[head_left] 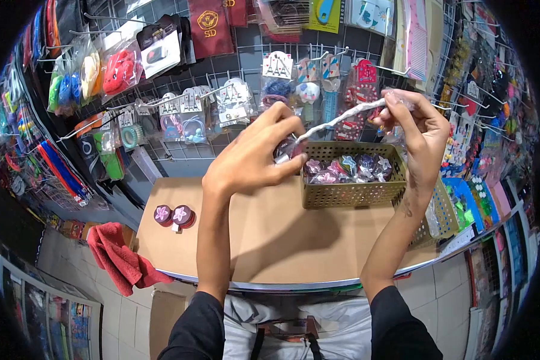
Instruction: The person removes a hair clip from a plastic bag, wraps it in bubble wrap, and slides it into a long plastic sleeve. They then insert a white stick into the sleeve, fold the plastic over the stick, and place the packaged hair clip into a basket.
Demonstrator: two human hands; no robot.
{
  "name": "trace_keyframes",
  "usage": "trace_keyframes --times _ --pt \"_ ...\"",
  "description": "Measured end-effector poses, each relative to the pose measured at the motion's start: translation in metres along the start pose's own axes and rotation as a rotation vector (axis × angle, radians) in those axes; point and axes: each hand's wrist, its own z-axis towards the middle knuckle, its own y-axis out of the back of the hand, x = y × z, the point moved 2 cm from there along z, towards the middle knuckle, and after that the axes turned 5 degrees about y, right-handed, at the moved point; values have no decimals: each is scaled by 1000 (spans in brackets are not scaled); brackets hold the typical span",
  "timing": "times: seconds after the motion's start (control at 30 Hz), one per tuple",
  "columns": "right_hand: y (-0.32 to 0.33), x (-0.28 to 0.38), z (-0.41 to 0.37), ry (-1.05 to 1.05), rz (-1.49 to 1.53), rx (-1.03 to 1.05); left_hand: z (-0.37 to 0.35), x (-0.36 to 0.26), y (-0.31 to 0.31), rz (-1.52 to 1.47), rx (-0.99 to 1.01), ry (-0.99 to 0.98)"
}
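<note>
the left hand [255, 150] and right hand [415, 120] grip opposite ends of a whitish, twisted, slightly wavy plastic strip [345, 116], raised above the bench [261, 210] near an olive perforated basket [354, 195] of small wrapped pieces [348, 168]; behind, packets [234, 99] hang on a wire grid [243, 51].

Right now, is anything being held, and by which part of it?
A twisted whitish plastic strip: the left hand holds its lower end, the right hand pinches its upper end. Anything else in the left fingers is too hidden to tell.
</note>
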Motion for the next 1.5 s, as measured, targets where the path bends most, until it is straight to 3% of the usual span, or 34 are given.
trace_keyframes --times 0.1,0.2,0.4,0.57,0.67,0.8,0.87,0.93,1.13,1.2,1.3,1.43,1.5 --pt "1 1 -2 -120 26 81 0 6 4 -9 -81 -6" --pt "1 -3 -1 -131 31 116 -4 -2 12 -125 54 134" --pt "4 -4 -2 -89 59 159 2 0 18 -459 53 -201" --pt "-6 4 -7 -12 -169 179 -1 -9 19 -314 -12 -228" --pt "-8 -1 -8 40 -263 292 -3 -7 21 -308 71 -117" --pt "-12 -3 -6 33 -372 471 -5 -7 20 -629 72 -143" --pt "-18 1 -8 9 -172 385 -7 -7 15 -966 71 -81" --pt "-22 4 -9 -1 29 286 -3 -6 11 -1179 34 -147" --pt "-32 6 -12 234 -42 180 2 -14 -4 -1619 -63 -146" --pt "-36 9 -12 119 -113 260 4 -17 -3 -1526 -166 -173" --pt "-43 5 -11 157 -170 311 5 -17 1 -1351 -270 -182" --pt "-47 5 -12 219 -239 351 5 -19 -1 -1372 -286 -72" --pt "-44 10 -13 199 -310 383 6 -27 0 -1021 -342 5"
